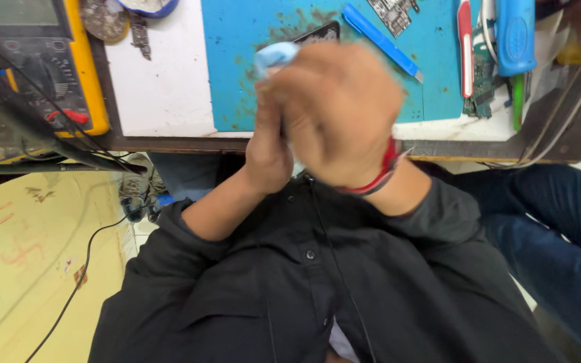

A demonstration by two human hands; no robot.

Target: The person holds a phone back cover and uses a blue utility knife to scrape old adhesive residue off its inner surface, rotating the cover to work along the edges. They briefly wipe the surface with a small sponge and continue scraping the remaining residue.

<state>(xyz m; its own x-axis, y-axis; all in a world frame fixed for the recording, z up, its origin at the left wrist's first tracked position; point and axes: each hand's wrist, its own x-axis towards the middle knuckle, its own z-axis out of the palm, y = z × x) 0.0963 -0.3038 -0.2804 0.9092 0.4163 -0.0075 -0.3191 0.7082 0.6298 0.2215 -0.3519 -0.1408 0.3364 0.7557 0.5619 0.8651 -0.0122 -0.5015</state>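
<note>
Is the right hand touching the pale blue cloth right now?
Cannot tell. In the head view the blurred right hand overlaps the left hand, and the pale blue cloth pokes out above them; motion blur hides any contact line.

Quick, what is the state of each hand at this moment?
Left hand: closed, gripping a soft light blue cloth together with the other hand.
Right hand: closed over the same cloth, blurred; what else it holds cannot be told.

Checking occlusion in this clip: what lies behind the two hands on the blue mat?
Behind the hands, a dark flat device shows only its top edge on the blue mat; a light blue cloth sticks out. The rest is hidden.
</note>
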